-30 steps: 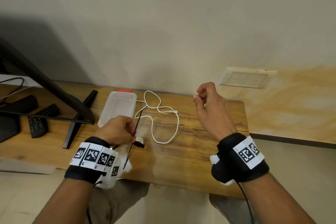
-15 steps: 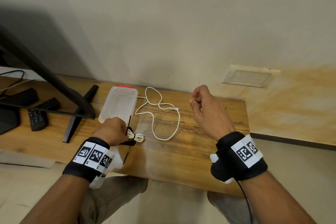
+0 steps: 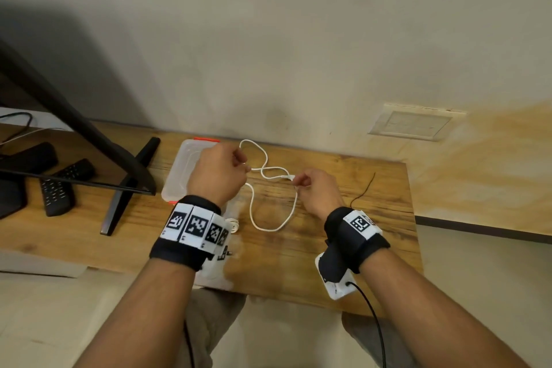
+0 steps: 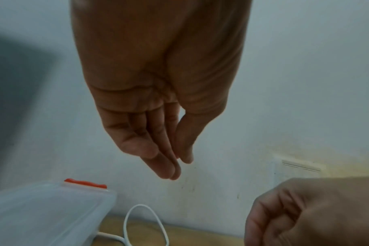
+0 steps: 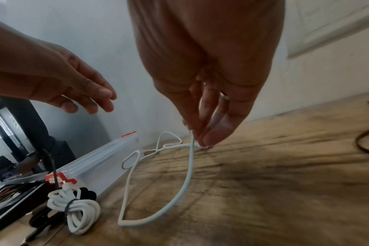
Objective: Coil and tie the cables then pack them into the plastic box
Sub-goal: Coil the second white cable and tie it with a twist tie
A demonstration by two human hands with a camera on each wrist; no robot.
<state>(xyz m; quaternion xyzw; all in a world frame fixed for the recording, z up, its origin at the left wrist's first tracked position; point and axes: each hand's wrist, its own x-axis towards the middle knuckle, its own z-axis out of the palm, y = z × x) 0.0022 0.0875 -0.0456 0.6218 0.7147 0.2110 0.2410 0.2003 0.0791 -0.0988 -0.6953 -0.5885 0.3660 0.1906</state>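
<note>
While the right hand [image 3: 318,191] pinches one end of the loose white cable [image 3: 273,227] between thumb and fingertips [image 5: 209,139], low over the table [image 3: 343,263], the left hand [image 3: 219,173] hangs above the box [image 3: 179,170] with fingers relaxed and nearly straight, holding nothing in the wrist views. From the pinched end, the cable drops in a long loop back toward the wrists, then runs off in smaller loops beyond the fingertips, toward the wall. Left fingertips [image 4: 169,173] sit just above the cable's far loop [image 4: 145,223]; touching or apart cannot be told from the head view. Box: translucent, lid on, orange clasp [image 4: 84,183] at its far end, under and left of the left fingers. A coiled white cable [image 5: 74,208], bound with a dark tie, lies on the table at the box's near end, well behind both sets of fingers. A thin dark tie [image 3: 363,194] lies loose on the table to the right of the right hand.
</note>
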